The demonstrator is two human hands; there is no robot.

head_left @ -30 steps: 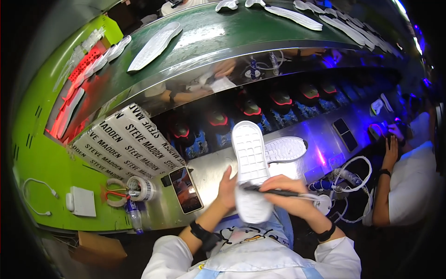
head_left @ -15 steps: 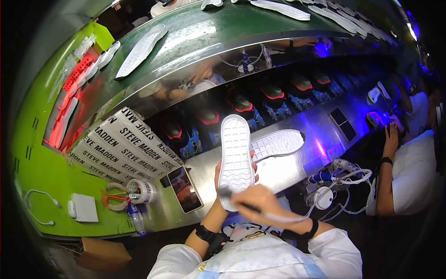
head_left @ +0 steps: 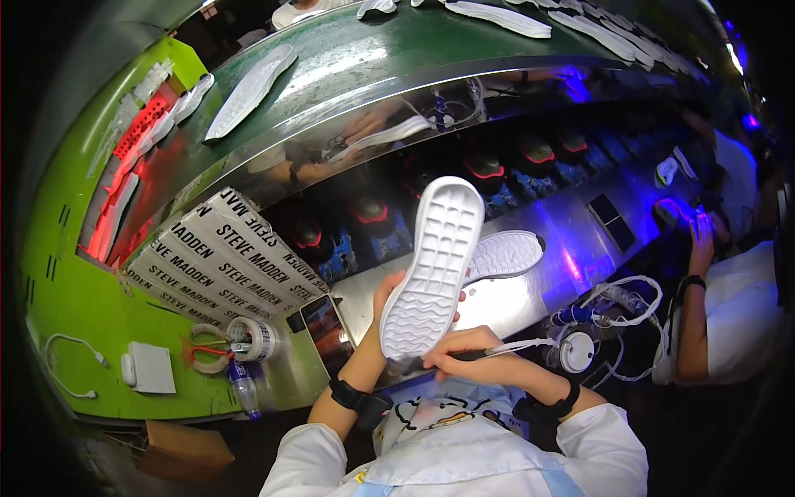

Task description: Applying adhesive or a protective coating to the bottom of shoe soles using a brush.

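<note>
My left hand (head_left: pixel 387 296) grips a white shoe sole (head_left: pixel 435 265) from behind, fingers wrapped round its edges. The sole stands tilted, its grid and wavy pattern facing me and its top leaning right. My right hand (head_left: pixel 474 346) is closed round a brush (head_left: pixel 530 345), whose pale handle sticks out to the right. The brush's blurred tip is at the lower end of the sole; whether it touches is hard to tell. Behind the held sole, a second white sole (head_left: pixel 507 253) lies on the metal ledge (head_left: pixel 489 311), partly covered.
On the left are a printed carton (head_left: pixel 224 257), a phone (head_left: pixel 323 331), tape rolls (head_left: pixel 252 340), a bottle (head_left: pixel 242 389) and a white box (head_left: pixel 151 369). White cables (head_left: pixel 613 315) hang right, near a co-worker's arm (head_left: pixel 694 315). Soles lie on the green belt (head_left: pixel 364 50).
The held sole has been raised and tilted to the right. My right hand has moved slightly right and down with the brush, to the sole's lower end.
</note>
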